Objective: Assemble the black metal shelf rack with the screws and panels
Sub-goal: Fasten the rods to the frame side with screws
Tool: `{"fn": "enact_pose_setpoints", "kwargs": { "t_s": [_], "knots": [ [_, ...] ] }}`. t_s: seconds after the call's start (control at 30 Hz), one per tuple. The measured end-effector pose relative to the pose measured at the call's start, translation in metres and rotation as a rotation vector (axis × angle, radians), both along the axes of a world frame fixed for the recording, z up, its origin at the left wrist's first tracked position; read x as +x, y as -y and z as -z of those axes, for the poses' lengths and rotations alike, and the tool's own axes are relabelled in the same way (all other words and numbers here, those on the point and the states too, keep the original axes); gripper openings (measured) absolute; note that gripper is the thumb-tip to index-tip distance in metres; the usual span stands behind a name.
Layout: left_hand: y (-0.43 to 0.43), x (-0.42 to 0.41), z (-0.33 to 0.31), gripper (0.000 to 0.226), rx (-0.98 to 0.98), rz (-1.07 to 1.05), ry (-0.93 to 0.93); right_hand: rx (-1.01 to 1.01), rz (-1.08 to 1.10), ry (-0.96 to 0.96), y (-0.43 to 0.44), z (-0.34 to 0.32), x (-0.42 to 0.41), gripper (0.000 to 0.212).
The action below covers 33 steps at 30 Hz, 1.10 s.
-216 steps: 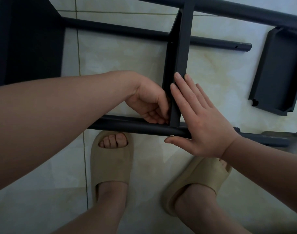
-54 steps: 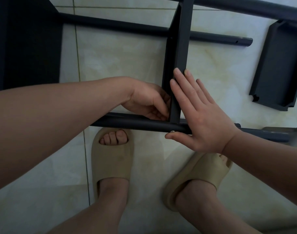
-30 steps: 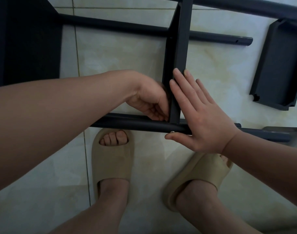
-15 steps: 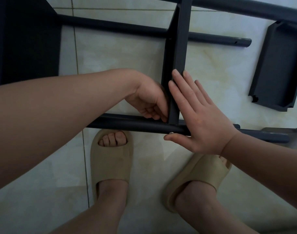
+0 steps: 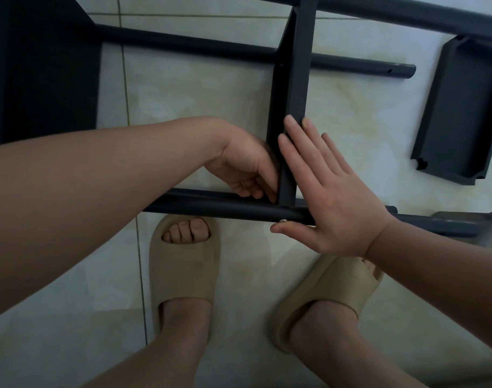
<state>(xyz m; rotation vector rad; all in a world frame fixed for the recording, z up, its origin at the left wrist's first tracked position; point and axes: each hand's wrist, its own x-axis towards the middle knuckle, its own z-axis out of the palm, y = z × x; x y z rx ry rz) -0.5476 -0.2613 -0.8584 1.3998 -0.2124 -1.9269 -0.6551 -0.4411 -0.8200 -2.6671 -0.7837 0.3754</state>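
Right hand (image 5: 331, 197) pressed flat, fingers straight, on shelf panel (image 5: 298, 79), left hand (image 5: 247, 166) curled opposite, hold not discernible, screw (image 5: 282, 220) seated beside thumb

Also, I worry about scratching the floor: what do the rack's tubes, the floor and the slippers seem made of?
Tubes: probably metal, matte dark grey coat; round, with soft highlights and a drilled hole.
Floor: glazed ceramic or stone tile, glossy, marbled cream, grout lines.
Slippers: likely moulded foam, matte beige, thick and seamless.
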Motion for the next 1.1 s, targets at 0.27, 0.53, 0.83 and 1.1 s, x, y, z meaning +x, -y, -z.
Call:
{"fn": "enact_pose_setpoints", "kwargs": {
  "t_s": [0.27, 0.53, 0.83, 1.1],
  "knots": [
    [-0.0003, -0.0011, -0.0002, 0.014, -0.016, -0.027, 0.011, -0.003, -0.003, -0.003, -0.0002, 0.0, 0.0, 0.105],
    [-0.005, 0.0015, -0.0014, 0.015, -0.021, -0.014, 0.006, 0.002, -0.001, 0.003, -0.0002, 0.0009, -0.0007, 0.105],
    [-0.0011, -0.0033, -0.0025, 0.01, 0.004, -0.032, 0.017, 0.004, -0.002, 0.006, -0.0003, 0.0011, -0.0006, 0.105],
    [-0.0043, 0.0007, -0.0049, 0.015, -0.013, -0.025, 0.014, 0.003, -0.003, 0.007, 0.0, 0.0011, -0.0004, 0.105]
  ]
}}
